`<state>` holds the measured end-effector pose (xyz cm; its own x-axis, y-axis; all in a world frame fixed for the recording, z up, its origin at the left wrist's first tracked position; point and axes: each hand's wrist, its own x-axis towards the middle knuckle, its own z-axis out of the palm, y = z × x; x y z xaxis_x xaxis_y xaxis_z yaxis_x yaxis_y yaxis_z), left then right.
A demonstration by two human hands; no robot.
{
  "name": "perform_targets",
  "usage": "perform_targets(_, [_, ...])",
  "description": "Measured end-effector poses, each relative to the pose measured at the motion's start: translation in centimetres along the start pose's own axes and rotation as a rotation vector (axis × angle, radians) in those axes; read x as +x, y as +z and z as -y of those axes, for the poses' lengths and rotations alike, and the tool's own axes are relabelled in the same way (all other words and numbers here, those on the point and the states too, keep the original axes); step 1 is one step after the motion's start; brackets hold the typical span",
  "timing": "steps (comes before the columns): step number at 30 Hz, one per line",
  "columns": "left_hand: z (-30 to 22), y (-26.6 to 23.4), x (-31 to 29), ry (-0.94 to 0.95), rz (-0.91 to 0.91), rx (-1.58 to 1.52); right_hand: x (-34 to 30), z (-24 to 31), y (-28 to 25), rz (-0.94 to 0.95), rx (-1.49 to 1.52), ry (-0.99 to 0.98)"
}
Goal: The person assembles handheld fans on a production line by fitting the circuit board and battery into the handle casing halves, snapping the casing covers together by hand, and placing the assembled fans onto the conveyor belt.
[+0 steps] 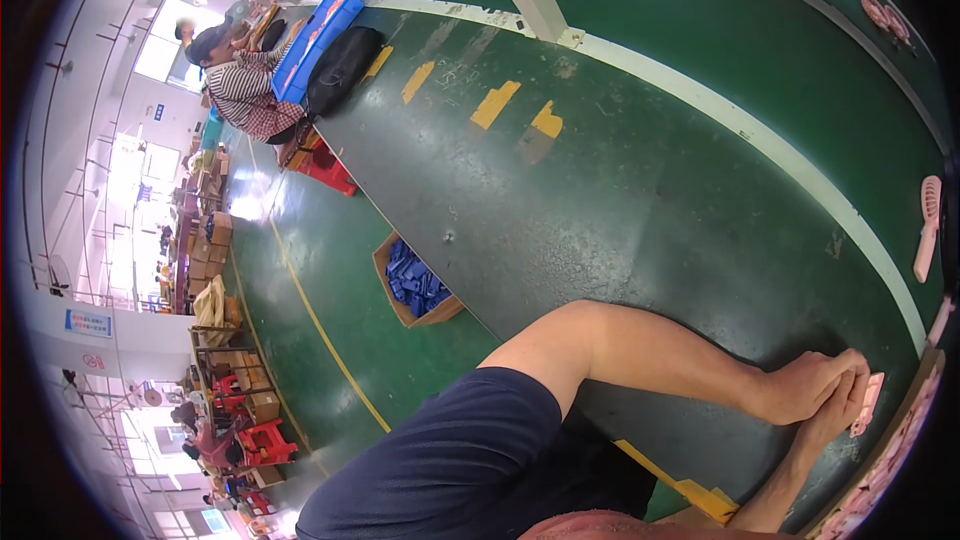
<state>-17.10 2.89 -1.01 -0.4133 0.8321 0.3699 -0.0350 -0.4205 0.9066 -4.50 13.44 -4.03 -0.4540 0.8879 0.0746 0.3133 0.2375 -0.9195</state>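
At the table's right end my left hand [800,387] and my right hand [843,402] meet, bent close together and overlapping. The left hand's fingers are curled closed, and whatever they may grip is hidden. A small pink plastic piece [868,404] with a ridged, segmented look touches the right hand's fingers, which are closed at its edge. Both hands stay low over the dark green tabletop [600,210]. My left arm reaches across from a navy sleeve, while the right forearm rises from the lower edge.
Beyond a white rail [700,100], a pink vented hairbrush [929,230] and pink pieces [886,18] lie on a green surface. A box edge [890,460] borders my hands. A carton of blue parts [415,280] stands left; a seated person [245,85] works by a blue tray [318,45] and black bag [343,70].
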Motion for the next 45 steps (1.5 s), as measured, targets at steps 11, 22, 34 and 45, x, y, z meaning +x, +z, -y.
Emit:
perform_targets(11, [0.6, 0.1, -0.1, -0.001, 0.006, 0.023, -0.3, 1.0, 0.3, 0.036, 0.056, 0.013])
perform_targets(22, [0.3, -0.2, -0.1, -0.039, 0.016, 0.034, -0.5, 1.6, 0.7, 0.010, 0.021, -0.017])
perform_targets(34, [0.3, 0.2, 0.0, -0.022, 0.015, 0.039, -0.4, 2.2, 0.6, -0.007, -0.014, -0.025])
perform_targets(45, [0.5, 0.0, -0.1, -0.020, 0.017, 0.012, -0.8, 4.1, 1.0, -0.009, -0.033, -0.036])
